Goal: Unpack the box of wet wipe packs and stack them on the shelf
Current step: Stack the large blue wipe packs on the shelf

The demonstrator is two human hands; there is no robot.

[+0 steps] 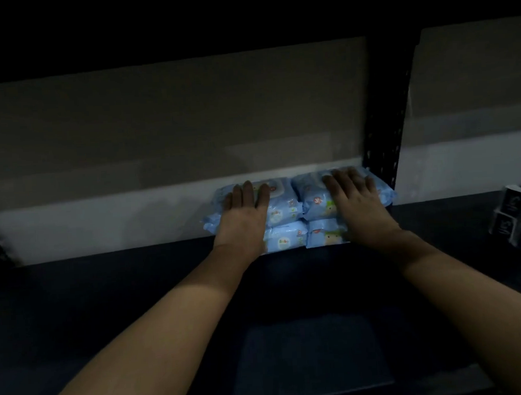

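Head view: dim shelf bay seen from above and in front, both forearms reaching in.
Wet wipe packs [287, 209]: four blue packs visible — two side by side on top, two beneath, set at the back of the shelf against the pale wall, just beside the dark upright post [385, 124].
Shelf [107, 296]: dark board, mostly in shadow; pale back wall behind the packs.
Left hand [245, 216]: palm down on the top left pack, fingers [263, 195] straight and slightly spread, pressing flat — not curled round anything.
Right hand [359, 204]: palm down on the top right pack, fingers [337, 181] straight and fanned over its far edge, pressing flat as well.
Step in hand: by the look of it, seating and squaring the two small stacks, pushing them level and back toward the wall.
Progress: early or midway, judged from only four packs on show; box out of view, so remaining count cannot be told.
Neighbouring goods: dark wrapped bundles [517, 223] at the right edge, well apart from the packs.
Next move calls for: lifting both palms straight off without dragging the soft top packs forward, then going back to the box for more — fresh packs to be laid squarely on top or just beside on the left, where the board looks free.
Risk: slippery film wrappers — top packs likely to slide if released unevenly.
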